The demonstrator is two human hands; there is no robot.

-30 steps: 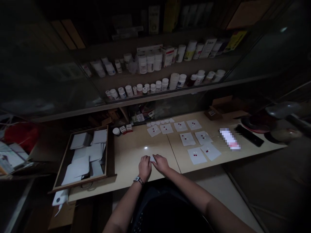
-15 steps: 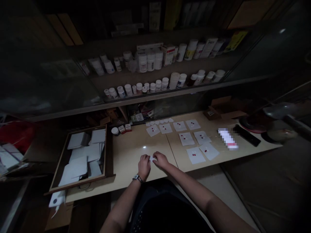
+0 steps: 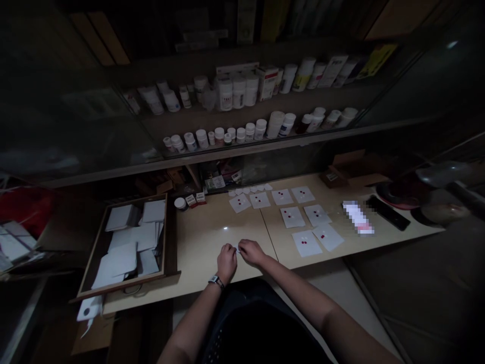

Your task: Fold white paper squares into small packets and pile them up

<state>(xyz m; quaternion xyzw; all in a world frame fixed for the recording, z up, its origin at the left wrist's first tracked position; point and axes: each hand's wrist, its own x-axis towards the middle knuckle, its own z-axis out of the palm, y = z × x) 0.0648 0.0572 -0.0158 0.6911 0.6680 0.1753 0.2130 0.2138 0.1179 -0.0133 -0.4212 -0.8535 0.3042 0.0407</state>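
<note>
My left hand [image 3: 227,263], with a watch [image 3: 215,280] on its wrist, is closed at the front of the table. Beside it my right hand [image 3: 251,252] is closed too. Between their fingertips a small piece of white paper [image 3: 238,249] shows, mostly hidden by the fingers. To the right lie several flat white paper squares [image 3: 310,249], each with a few red and white pills on it. Several small folded white paper packets [image 3: 250,190] form a row at the back of the table.
A wooden drawer [image 3: 165,237] on the left holds stacked white paper [image 3: 123,260]. A white-capped jar [image 3: 181,204] and small boxes [image 3: 200,198] stand behind it. A black phone [image 3: 394,218] lies at right, near an open carton [image 3: 359,167]. Pill bottles [image 3: 250,132] line the shelves above.
Both hands stay together at nearly the same spot. Less of the white paper shows between the fingers now. The view has shifted slightly.
</note>
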